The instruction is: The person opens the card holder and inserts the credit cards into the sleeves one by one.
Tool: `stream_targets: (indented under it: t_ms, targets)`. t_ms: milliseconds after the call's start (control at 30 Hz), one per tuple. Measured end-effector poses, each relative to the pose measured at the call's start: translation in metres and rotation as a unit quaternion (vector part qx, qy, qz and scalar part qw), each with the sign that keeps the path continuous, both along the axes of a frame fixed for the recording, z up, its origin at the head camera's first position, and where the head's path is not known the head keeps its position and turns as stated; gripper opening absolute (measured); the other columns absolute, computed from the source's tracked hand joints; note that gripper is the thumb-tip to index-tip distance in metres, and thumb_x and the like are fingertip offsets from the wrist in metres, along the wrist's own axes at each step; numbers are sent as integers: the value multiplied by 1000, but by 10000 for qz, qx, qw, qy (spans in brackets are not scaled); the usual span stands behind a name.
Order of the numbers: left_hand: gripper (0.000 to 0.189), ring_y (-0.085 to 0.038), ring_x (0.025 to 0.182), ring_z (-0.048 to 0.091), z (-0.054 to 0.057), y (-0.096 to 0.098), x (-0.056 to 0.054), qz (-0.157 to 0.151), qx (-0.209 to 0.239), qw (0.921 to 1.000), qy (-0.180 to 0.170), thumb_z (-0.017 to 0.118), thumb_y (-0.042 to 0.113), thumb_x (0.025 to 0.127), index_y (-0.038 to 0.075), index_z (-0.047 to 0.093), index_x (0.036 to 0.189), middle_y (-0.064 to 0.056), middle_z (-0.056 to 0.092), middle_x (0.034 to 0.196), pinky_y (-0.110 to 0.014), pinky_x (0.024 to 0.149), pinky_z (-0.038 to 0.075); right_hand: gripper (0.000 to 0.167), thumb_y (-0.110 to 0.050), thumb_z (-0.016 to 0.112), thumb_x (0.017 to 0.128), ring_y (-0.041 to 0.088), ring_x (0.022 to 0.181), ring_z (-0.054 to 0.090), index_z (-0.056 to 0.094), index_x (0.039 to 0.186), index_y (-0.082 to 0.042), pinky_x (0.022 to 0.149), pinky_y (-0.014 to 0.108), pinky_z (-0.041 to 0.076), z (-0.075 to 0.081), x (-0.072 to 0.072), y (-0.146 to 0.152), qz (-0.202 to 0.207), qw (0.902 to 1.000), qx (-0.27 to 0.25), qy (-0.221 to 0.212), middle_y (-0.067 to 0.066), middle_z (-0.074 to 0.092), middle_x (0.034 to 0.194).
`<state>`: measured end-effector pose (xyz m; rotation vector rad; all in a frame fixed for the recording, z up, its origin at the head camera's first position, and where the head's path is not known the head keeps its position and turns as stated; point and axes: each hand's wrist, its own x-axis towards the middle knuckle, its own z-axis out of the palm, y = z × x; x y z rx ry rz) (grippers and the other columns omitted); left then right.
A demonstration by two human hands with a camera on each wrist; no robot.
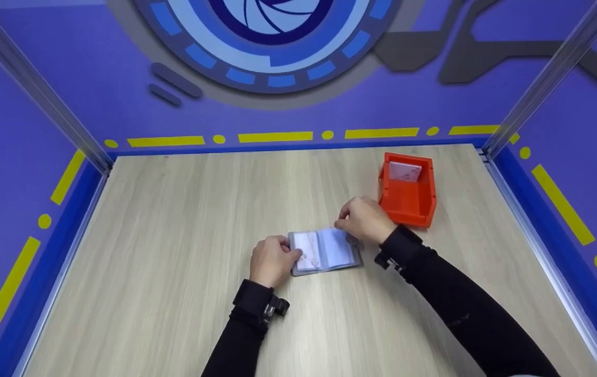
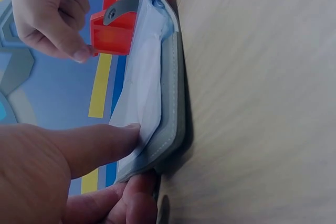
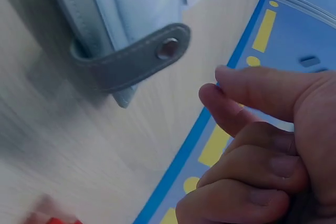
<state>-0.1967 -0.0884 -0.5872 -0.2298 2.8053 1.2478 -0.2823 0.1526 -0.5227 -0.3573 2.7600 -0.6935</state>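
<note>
A small grey card holder [image 1: 324, 271] with clear sleeves lies spread on the table. Its left side shows a white card with pinkish marks [image 1: 307, 250]; pale sleeves cover the right side. My left hand [image 1: 272, 260] grips the left edge, thumb [image 2: 113, 142] on the sleeve and fingers underneath. Over the upper right corner is my right hand [image 1: 363, 217], its fingers curled and thumb and index tips close together. Nothing shows between those tips in the right wrist view. A snap strap [image 3: 131, 66] sticks out from the holder's right side, apart from the right hand.
Behind the right hand stands a red open-front bin [image 1: 408, 201], with a pink-patterned card [image 1: 404, 172] leaning at its back wall. Blue-purple panels [image 1: 288, 118] border the wood-grain table [image 1: 188, 209] at the back and both sides.
</note>
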Motion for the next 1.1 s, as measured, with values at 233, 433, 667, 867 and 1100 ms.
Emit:
stream_targets:
  t_ms: [233,433,667,867,1100]
  targets:
    - [17,-15,70,62,0,0,0,3,38,10000,-64,88,27,90,14,77,89,4,71,79,-31,66,45,14,-26,85,95,25,88,65,87,95,-12,79,37,50,-11,-4,-4,362,9983,462,36,5,78,89]
    - [18,-15,70,62,-1,0,0,13,15,10000,-25,89,27,89,14,77,90,3,71,79,-31,66,45,12,-22,85,93,24,82,66,86,91,-10,78,39,51,-20,-8,-2,480,9963,694,138,5,79,85]
    - [18,-14,71,61,0,0,0,39,31,10000,-20,89,28,90,15,77,89,4,70,79,-31,67,45,11,-20,84,94,23,79,66,87,91,-9,75,38,51,-27,-8,0,538,9961,662,235,4,79,82]
    - [17,-14,71,62,0,0,-1,9,1,10000,-3,88,27,89,14,77,90,4,71,79,-31,67,45,13,-22,84,96,25,86,68,87,96,-9,82,43,56,-29,-5,-2,451,9958,756,257,6,81,89]
    - [18,-14,71,62,-1,1,0,25,20,10000,7,88,26,89,13,77,91,3,70,79,-31,67,45,12,-22,86,94,25,83,64,83,88,-12,78,37,49,-31,-8,0,439,9973,570,137,4,76,83]
